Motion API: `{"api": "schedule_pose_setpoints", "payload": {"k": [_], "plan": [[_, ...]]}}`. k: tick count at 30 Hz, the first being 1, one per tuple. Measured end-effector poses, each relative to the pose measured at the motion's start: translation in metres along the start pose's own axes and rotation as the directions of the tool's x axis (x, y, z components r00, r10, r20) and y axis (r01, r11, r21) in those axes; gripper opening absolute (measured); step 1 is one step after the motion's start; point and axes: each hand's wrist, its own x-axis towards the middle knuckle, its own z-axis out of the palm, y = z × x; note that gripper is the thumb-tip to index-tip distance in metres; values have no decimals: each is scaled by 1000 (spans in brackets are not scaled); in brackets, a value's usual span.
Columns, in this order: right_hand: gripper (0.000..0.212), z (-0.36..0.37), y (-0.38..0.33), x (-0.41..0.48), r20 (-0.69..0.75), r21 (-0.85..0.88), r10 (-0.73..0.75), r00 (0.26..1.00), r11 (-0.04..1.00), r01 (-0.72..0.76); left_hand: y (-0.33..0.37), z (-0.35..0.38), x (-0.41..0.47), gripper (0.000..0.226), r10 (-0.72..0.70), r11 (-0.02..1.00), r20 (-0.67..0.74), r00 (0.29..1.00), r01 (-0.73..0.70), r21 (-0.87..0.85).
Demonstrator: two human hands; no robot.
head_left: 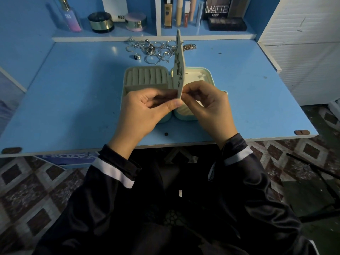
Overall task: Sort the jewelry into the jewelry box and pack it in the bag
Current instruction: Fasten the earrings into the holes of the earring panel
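Observation:
An open cream jewelry box (128, 78) with ring rolls in its left half lies on the blue desk (73, 100). A thin cream earring panel (180, 67) stands upright on edge above the box, with several small earrings pinned to it. My left hand (147, 109) pinches the panel's near end from the left. My right hand (206, 105) pinches the same end from the right. A pile of silver rings, hoops and chains (156, 50) lies behind the box, with a gold chain (189, 46) at its right. No bag is in view.
A raised shelf (110, 38) at the back holds a perfume bottle (70, 17), round jars, makeup tubes and palettes. A white cabinet (303, 48) stands at the right. A dark-stoned ring (137, 56) lies apart at the pile's left.

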Motion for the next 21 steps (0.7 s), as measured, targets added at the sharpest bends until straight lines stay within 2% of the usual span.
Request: {"api": "schedule_pose_setpoints", "payload": {"k": [5, 8, 13, 21], "plan": [[10, -9, -2, 4, 79, 84, 49, 996, 995, -55, -2, 1, 1, 22, 4, 1000, -8, 1000, -4, 5], [13, -19, -5, 11, 58, 122, 81, 995, 989, -88, -4, 1, 1, 22, -4, 1000, -13, 1000, 5, 13], [21, -35, -17, 30, 9, 31, 60, 998, 998, -60, -3, 0, 2, 24, -2, 999, 17, 1000, 1, 44], [35, -36, -29, 53, 69, -81, 33, 997, 996, -28, -4, -3, 10, 26, 46, 975, 114, 992, -70, 211]]}}
